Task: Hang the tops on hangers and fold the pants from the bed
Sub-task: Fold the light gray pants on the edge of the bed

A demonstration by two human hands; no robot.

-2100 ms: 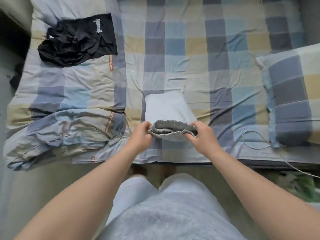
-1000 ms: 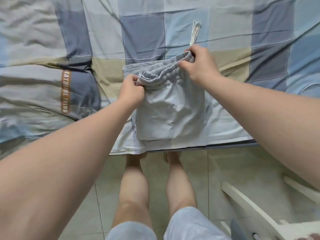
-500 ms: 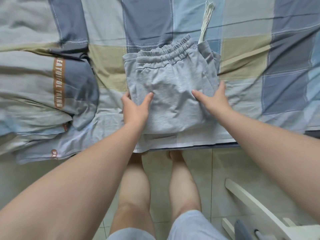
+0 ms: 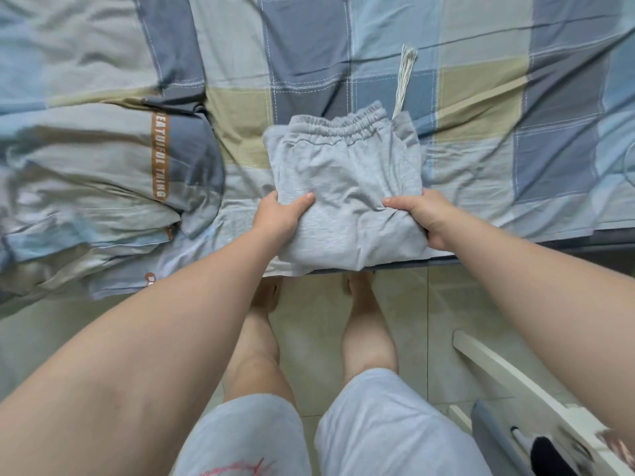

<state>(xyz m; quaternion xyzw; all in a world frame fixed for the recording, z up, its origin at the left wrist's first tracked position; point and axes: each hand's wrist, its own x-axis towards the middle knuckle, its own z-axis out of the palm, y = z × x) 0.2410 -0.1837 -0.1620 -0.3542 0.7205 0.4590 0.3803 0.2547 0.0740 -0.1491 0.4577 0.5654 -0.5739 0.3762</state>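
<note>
Pants (image 4: 343,173) gripped between left hand (image 4: 279,218), right hand (image 4: 424,214).

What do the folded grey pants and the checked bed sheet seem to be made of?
The grey pants look like soft knit cotton jersey, matte: heathered surface, gathered elastic waistband. The checked sheet is probably thin woven cotton, matte: sharp creases, flat printed checks.

This is looking like a bedroom in a home. A bed (image 4: 563,207) is filling the top of the frame, with a checked sheet (image 4: 309,46) covering it. A rumpled quilt (image 4: 86,173) is lying at the left, and pale floor tiles (image 4: 415,304) are showing below.
</note>
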